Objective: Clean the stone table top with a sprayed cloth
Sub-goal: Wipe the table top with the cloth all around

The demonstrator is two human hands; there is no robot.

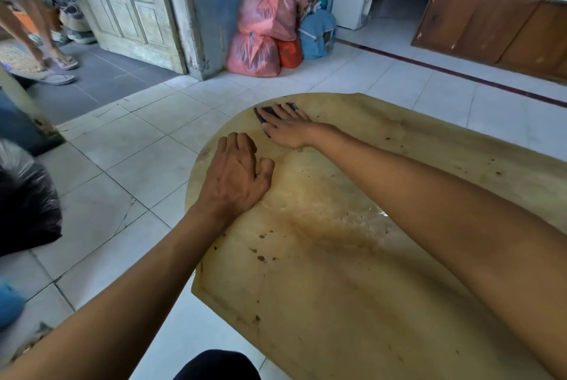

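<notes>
Head view: the stone table top (352, 257) is yellowish, stained, with dark specks. The right hand (287, 128) lies flat, fingers straight and spread, pressing a dark cloth (263, 113) onto the far left rim. The left hand (236, 174) rests at the left edge, fingers bent over the rim, holding nothing. Pink bags (264, 33) stand against the wall.

A tan stone counter (352, 272) flecked with dark brown spots, a dark cloth (266, 112), pale grey-white floor tiles (129, 149) and pink-red bags (264, 30)
</notes>
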